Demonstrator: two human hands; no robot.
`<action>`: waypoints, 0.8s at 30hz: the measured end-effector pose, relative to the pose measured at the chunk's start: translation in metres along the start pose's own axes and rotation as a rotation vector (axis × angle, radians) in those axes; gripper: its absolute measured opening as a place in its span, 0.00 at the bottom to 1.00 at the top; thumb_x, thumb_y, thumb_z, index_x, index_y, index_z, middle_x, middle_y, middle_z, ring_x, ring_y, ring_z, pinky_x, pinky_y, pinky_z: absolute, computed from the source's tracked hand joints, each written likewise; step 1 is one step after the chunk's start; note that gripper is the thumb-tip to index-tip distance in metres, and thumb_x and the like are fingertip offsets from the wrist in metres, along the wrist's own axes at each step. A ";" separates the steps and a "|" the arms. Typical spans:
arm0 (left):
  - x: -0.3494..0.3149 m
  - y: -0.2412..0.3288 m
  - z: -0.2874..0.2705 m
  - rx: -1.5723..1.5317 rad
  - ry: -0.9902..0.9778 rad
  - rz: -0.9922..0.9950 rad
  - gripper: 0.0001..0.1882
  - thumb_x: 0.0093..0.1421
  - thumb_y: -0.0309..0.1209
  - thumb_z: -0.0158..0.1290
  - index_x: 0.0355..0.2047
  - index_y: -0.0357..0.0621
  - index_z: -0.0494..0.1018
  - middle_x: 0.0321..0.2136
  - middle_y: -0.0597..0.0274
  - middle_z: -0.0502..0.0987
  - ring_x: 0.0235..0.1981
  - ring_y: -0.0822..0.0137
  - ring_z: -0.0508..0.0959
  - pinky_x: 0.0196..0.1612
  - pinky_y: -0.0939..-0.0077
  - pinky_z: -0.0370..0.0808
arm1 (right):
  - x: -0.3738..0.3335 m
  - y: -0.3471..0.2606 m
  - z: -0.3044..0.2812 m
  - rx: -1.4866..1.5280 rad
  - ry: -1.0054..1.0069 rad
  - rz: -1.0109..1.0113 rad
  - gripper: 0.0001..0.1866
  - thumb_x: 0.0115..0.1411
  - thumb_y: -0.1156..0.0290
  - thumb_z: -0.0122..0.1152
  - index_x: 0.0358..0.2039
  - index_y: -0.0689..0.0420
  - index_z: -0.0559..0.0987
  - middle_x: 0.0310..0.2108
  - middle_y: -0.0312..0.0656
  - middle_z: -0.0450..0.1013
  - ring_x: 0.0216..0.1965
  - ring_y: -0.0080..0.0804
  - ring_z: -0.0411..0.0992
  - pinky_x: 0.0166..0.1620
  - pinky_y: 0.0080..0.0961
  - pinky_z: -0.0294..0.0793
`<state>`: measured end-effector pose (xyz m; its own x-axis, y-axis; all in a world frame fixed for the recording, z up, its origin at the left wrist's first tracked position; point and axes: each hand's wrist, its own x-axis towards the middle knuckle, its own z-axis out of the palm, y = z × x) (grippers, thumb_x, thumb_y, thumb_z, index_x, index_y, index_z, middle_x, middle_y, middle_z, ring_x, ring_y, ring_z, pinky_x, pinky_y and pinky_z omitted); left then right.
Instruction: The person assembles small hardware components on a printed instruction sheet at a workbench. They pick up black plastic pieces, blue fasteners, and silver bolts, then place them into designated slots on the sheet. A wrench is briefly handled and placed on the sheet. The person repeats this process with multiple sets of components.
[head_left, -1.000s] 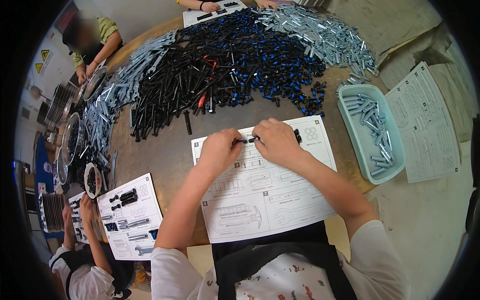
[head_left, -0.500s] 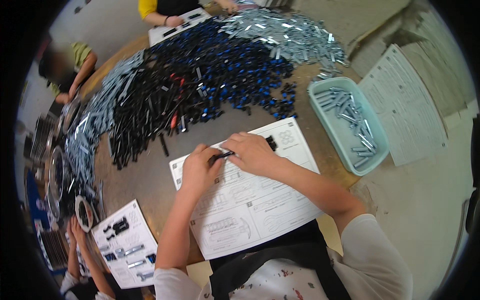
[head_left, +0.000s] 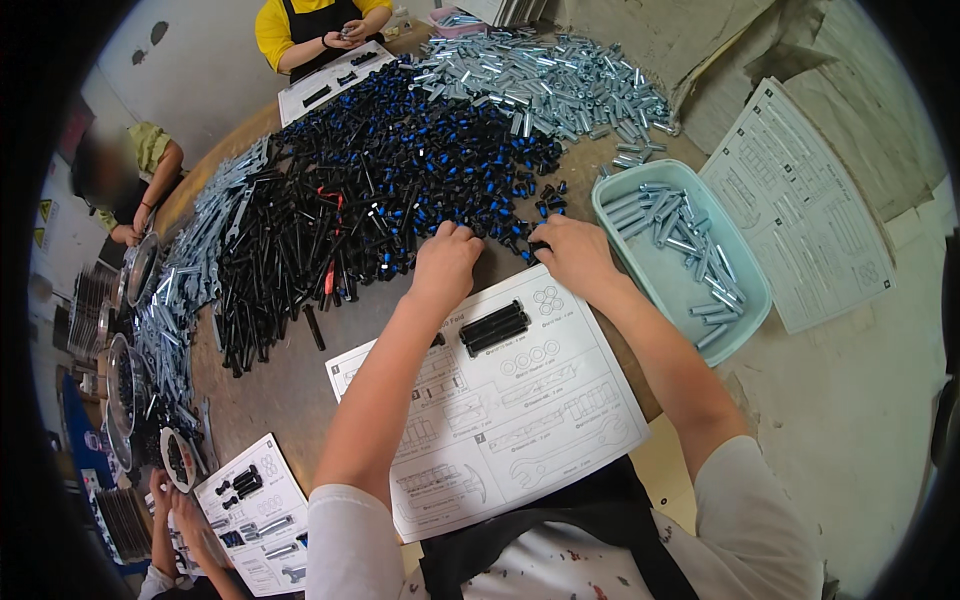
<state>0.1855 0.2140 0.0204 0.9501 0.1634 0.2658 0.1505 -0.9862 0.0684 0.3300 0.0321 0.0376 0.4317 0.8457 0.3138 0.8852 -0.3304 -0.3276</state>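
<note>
My left hand [head_left: 447, 264] is closed at the near edge of a heap of short black bolts with blue on them [head_left: 470, 150], its fingertips turned down and partly hidden. Fingers curled, my right hand [head_left: 578, 255] is at the heap's right end, against a few dark bolts; what it pinches is hard to make out. Under my forearms lies a white printed sheet [head_left: 560, 420] with line drawings of parts. A row of long black bolts [head_left: 497, 328] rests on it. A small dark piece [head_left: 438, 340] shows beside my left forearm.
Long black bolts [head_left: 280, 270], flat wrenches [head_left: 185, 290] and silver tubes [head_left: 560, 85] are heaped around the table. A pale green tub [head_left: 683, 310] holds silver tubes at right. Other people work at far and left, near another laid-out sheet [head_left: 255, 530].
Both hands have moved from the sheet forward to the bolt heap and apart. The row of long black bolts is now uncovered. The person in yellow has raised both hands together.
</note>
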 end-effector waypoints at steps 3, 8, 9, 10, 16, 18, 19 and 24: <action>0.003 -0.005 -0.007 0.037 -0.025 0.018 0.04 0.52 0.24 0.59 0.29 0.45 0.80 0.33 0.64 0.77 0.42 0.61 0.75 0.41 0.65 0.77 | 0.004 -0.002 0.003 -0.069 -0.032 -0.022 0.05 0.56 0.69 0.63 0.31 0.56 0.82 0.29 0.43 0.75 0.34 0.45 0.77 0.38 0.41 0.75; -0.040 -0.010 -0.049 -0.166 0.149 -0.114 0.06 0.53 0.31 0.62 0.29 0.46 0.79 0.30 0.62 0.77 0.39 0.58 0.77 0.39 0.64 0.76 | -0.005 -0.009 0.004 -0.012 0.201 -0.024 0.06 0.57 0.68 0.61 0.26 0.55 0.79 0.28 0.42 0.75 0.30 0.45 0.76 0.33 0.40 0.75; -0.055 -0.009 -0.064 -0.247 0.150 -0.187 0.06 0.54 0.33 0.62 0.30 0.45 0.78 0.29 0.61 0.77 0.37 0.56 0.77 0.39 0.62 0.75 | -0.008 -0.023 -0.003 0.079 0.186 0.000 0.06 0.56 0.69 0.61 0.25 0.55 0.79 0.27 0.41 0.75 0.29 0.44 0.76 0.33 0.40 0.74; -0.072 -0.008 -0.075 -0.299 0.184 -0.199 0.07 0.53 0.31 0.63 0.31 0.42 0.79 0.29 0.58 0.78 0.35 0.55 0.77 0.37 0.63 0.74 | -0.012 -0.038 -0.013 0.168 0.174 0.029 0.06 0.56 0.69 0.61 0.25 0.55 0.79 0.26 0.41 0.75 0.28 0.44 0.76 0.33 0.39 0.74; -0.163 0.025 -0.088 -0.384 0.137 -0.289 0.06 0.53 0.32 0.62 0.29 0.45 0.79 0.28 0.61 0.78 0.34 0.56 0.78 0.36 0.61 0.76 | -0.049 -0.132 -0.003 0.405 -0.092 -0.127 0.08 0.55 0.68 0.60 0.22 0.57 0.79 0.23 0.42 0.74 0.26 0.44 0.76 0.31 0.38 0.75; -0.172 0.038 -0.085 -0.333 0.122 -0.332 0.06 0.52 0.32 0.63 0.28 0.45 0.79 0.26 0.61 0.77 0.34 0.57 0.78 0.35 0.62 0.76 | -0.058 -0.147 0.017 0.277 -0.118 -0.177 0.08 0.56 0.67 0.60 0.24 0.58 0.78 0.25 0.42 0.74 0.25 0.44 0.76 0.30 0.37 0.76; -0.174 0.041 -0.080 -0.299 0.102 -0.343 0.07 0.51 0.32 0.63 0.30 0.46 0.79 0.28 0.61 0.77 0.35 0.57 0.78 0.36 0.63 0.76 | -0.062 -0.154 0.021 0.164 -0.154 -0.196 0.09 0.57 0.65 0.61 0.28 0.58 0.78 0.27 0.43 0.75 0.24 0.44 0.76 0.29 0.36 0.75; -0.180 0.049 -0.078 -0.313 0.114 -0.422 0.11 0.52 0.33 0.63 0.35 0.45 0.79 0.31 0.60 0.77 0.37 0.58 0.78 0.36 0.62 0.76 | -0.065 -0.154 0.016 0.079 -0.190 -0.260 0.10 0.57 0.64 0.63 0.33 0.56 0.77 0.29 0.41 0.75 0.27 0.42 0.77 0.29 0.37 0.74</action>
<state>0.0000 0.1381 0.0511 0.7862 0.5630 0.2548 0.4075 -0.7823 0.4711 0.1631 0.0348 0.0539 0.1463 0.9629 0.2266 0.9422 -0.0659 -0.3285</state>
